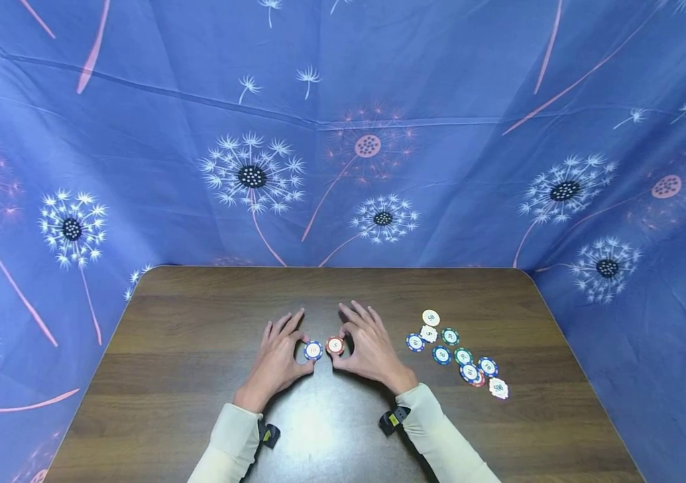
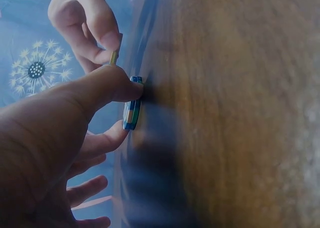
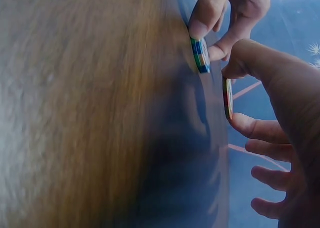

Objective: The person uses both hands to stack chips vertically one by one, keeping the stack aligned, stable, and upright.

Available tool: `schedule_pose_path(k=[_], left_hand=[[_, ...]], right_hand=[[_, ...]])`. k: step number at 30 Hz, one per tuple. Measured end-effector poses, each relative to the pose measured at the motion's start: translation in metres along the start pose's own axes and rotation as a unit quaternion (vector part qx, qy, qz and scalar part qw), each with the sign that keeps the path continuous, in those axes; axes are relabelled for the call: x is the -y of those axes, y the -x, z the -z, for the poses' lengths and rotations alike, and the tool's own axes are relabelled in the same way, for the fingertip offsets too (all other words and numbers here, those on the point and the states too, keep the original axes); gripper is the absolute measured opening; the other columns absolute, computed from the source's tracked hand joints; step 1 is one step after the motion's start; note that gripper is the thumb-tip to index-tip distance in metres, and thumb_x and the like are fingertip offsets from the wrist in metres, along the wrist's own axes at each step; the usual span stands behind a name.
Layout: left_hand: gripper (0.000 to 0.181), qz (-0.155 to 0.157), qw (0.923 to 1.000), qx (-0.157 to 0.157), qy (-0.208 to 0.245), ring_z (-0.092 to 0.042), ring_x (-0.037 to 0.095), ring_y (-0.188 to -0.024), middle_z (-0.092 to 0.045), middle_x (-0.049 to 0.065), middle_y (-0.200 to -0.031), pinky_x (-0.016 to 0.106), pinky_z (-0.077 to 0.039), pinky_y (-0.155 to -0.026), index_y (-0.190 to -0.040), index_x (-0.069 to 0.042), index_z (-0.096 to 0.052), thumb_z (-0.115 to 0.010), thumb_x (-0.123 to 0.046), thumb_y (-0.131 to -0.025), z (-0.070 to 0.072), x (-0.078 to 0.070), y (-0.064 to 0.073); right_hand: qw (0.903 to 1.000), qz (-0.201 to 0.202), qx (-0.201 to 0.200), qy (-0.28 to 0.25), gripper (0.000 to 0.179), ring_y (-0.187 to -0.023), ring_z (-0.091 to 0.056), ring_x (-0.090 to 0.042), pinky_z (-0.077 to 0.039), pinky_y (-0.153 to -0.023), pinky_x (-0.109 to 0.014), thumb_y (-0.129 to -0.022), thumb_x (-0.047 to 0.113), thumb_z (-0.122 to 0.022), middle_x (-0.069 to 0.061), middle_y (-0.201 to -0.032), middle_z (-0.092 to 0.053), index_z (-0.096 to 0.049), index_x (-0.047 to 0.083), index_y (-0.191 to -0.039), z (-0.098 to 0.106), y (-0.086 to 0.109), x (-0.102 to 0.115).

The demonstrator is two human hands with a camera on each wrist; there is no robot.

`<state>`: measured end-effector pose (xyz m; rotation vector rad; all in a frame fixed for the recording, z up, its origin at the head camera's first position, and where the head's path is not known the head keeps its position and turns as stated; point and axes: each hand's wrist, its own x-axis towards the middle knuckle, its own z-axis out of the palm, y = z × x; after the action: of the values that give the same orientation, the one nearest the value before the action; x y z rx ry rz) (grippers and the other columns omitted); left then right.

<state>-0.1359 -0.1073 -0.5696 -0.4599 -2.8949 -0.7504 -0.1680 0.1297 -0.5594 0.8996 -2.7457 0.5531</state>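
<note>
Near the middle of the table, my left hand (image 1: 279,357) pinches a blue-edged poker chip (image 1: 313,350) between thumb and forefinger. In the left wrist view, green shows along the lower edge of that blue chip (image 2: 132,110), so it may be a small stack; I cannot tell how many. Just to its right, my right hand (image 1: 369,345) pinches a red-edged poker chip (image 1: 335,345) by opposite sides. The right wrist view shows the red chip (image 3: 228,98) edge-on, raised off the tabletop. A narrow gap separates the two held chips. The other fingers of both hands stretch forward.
Several poker chips lie loosely to the right of my right hand: white chips (image 1: 430,318), blue chips (image 1: 442,355) and green chips (image 1: 450,336), some overlapping. A red chip (image 1: 479,380) is partly covered. The wooden table (image 1: 186,322) ends at a blue dandelion-print cloth (image 1: 451,201).
</note>
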Motion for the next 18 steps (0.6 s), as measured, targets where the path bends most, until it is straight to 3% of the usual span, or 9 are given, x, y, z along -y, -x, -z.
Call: schedule_pose_path(k=[10,18], left_hand=[[0.029,-0.004,1.0,-0.001,-0.006,-0.042,0.042,-0.151,-0.046,0.011,-0.167,0.073,-0.028,-0.122,-0.097,-0.016,-0.075,-0.09,-0.032,-0.078,-0.002,0.001,0.001],[0.032,-0.023,0.9995,-0.019,-0.001,-0.043,0.043,-0.151,-0.048,0.012,-0.166,0.074,-0.034,-0.118,-0.1,-0.013,-0.077,-0.09,-0.029,-0.077,-0.002,0.002,0.003]], right_hand=[[0.9998,0.003,0.018,-0.01,0.027,-0.151,-0.045,-0.042,-0.034,-0.122,-0.066,-0.079,0.04,-0.084,-0.016,-0.156,-0.058,-0.07,0.018,-0.088,-0.009,-0.008,0.009],[0.9997,0.013,0.021,0.001,0.029,-0.151,-0.046,-0.04,-0.033,-0.123,-0.064,-0.078,0.041,-0.084,-0.014,-0.156,-0.058,-0.071,0.017,-0.088,-0.012,-0.013,0.016]])
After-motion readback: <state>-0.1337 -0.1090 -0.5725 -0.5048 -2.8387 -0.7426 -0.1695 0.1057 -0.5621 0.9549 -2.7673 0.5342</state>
